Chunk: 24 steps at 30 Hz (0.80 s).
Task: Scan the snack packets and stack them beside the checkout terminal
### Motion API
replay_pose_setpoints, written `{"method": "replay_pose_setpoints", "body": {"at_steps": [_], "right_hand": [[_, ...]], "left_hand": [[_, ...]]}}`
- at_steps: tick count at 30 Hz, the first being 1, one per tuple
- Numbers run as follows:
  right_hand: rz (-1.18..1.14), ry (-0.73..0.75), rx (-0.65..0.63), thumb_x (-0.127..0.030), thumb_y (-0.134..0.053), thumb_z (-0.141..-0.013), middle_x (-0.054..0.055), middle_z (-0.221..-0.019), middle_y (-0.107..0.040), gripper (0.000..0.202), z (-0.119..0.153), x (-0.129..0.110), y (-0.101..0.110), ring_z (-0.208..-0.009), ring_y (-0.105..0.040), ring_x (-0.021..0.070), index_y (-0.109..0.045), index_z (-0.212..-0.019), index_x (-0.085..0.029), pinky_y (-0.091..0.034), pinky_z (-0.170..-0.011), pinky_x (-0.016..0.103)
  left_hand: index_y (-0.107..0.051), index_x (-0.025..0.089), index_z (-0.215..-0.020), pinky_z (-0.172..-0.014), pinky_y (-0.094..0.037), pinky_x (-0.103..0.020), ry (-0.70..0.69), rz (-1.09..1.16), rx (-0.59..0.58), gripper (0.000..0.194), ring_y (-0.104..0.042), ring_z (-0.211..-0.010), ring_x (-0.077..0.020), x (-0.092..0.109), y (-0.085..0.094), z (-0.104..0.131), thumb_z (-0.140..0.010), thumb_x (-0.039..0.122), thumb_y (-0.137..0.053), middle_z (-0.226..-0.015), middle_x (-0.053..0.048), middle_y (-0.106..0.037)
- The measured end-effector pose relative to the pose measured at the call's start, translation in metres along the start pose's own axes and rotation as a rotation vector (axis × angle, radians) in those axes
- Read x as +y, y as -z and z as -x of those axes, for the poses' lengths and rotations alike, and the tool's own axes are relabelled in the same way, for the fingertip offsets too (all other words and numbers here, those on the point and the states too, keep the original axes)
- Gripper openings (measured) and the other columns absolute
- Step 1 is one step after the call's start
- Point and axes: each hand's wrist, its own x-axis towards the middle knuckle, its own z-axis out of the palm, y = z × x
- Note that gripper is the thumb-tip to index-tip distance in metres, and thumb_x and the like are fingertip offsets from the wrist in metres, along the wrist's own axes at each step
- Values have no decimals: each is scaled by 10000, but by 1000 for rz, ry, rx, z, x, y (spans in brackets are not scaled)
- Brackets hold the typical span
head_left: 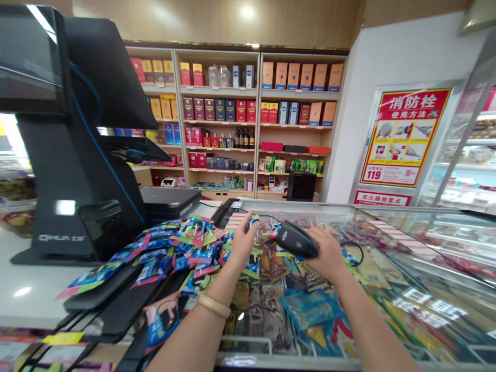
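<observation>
My right hand [327,253] grips a black handheld barcode scanner [296,238], its head angled left towards my other hand. My left hand [244,238], with a gold-coloured bracelet [214,306] on its wrist, reaches over the packets with thumb and forefinger apart. A bit of blue and green wrapper shows between those fingertips; no grip on it is visible. Blue, green and pink snack packets [197,230] lie in a heap to the left of my hands. One loose packet [160,320] lies nearer me, beside the left forearm.
A glass-topped freezer [333,206] holding packaged goods spreads beneath my arms. At the left, a black point-of-sale terminal [77,175] stands on a white counter [19,289]. Shelves [219,90] of boxes and bottles line the back wall. A red fire-hydrant sign [406,137] hangs right.
</observation>
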Motion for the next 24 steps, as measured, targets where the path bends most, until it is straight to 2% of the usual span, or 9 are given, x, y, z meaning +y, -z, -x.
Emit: {"method": "replay_pose_setpoints", "body": {"at_steps": [3, 6, 9, 12, 14, 16, 19, 22, 24], "right_hand": [[34, -60, 91, -244, -582, -683, 44, -787, -630, 164, 2, 13, 1, -738, -579, 192, -629, -831, -192, -409, -673, 277], [70, -105, 169, -311, -613, -702, 48, -814, -641, 240, 5, 24, 2, -758, -595, 205, -641, -908, -192, -421, -679, 286], [101, -149, 208, -322, -583, -718, 52, -801, -639, 203, 6, 31, 3, -745, -602, 210, -640, -865, -193, -422, -667, 291], [113, -187, 234, -317, -558, -720, 45, -760, -623, 151, 6, 32, 4, -719, -594, 205, -619, -791, -198, -413, -650, 287], [129, -205, 269, -300, -549, -710, 44, -748, -618, 129, 6, 32, 4, -714, -587, 204, -607, -768, -200, -404, -650, 287], [146, -223, 298, -278, -542, -699, 43, -742, -616, 109, 6, 33, 4, -713, -581, 203, -596, -756, -202, -395, -653, 288], [163, -240, 314, -276, -550, -699, 38, -744, -616, 100, 7, 35, 2, -726, -581, 207, -587, -762, -206, -392, -664, 291], [163, -255, 309, -272, -559, -701, 39, -764, -624, 109, 8, 38, -2, -744, -588, 209, -597, -780, -207, -393, -667, 288], [159, -268, 296, -262, -562, -700, 44, -793, -634, 136, 8, 39, -4, -758, -591, 209, -615, -811, -206, -393, -670, 285]], "left_hand": [[-558, 190, -1279, -990, -376, -411, -361, -783, 151, 497, -488, -1185, -296, 7, 9, -1, -783, 215, -565, -1273, -126, -553], [-510, 161, -1324, -958, -367, -487, -374, -1297, 180, 533, -505, -1132, -343, 6, 18, 0, -793, 212, -531, -1278, -173, -543], [-560, 139, -1250, -947, -358, -494, -326, -1528, 145, 497, -497, -1120, -357, -1, 24, 1, -773, 275, -581, -1283, -197, -545], [-587, 117, -1209, -970, -335, -494, -331, -1592, 169, 483, -472, -1152, -363, -4, 25, 2, -773, 325, -586, -1273, -214, -545], [-569, 138, -1243, -994, -321, -490, -375, -1573, 210, 485, -447, -1195, -354, -3, 21, 3, -777, 268, -563, -1295, -200, -530], [-545, 180, -1280, -1015, -319, -473, -433, -1511, 184, 503, -428, -1234, -333, -2, 13, 3, -778, 205, -532, -1326, -171, -512], [-522, 197, -1299, -1020, -354, -405, -454, -1382, -69, 505, -466, -1225, -284, -8, -6, -4, -795, 193, -502, -1329, -147, -507], [-517, 191, -1298, -1022, -367, -360, -327, -1259, -354, 528, -497, -1215, -265, -22, -24, -17, -771, 173, -534, -1318, -150, -515], [-533, 189, -1283, -1028, -362, -371, -246, -1211, -438, 574, -508, -1210, -284, -32, -33, -26, -714, 124, -582, -1309, -163, -529]]}}
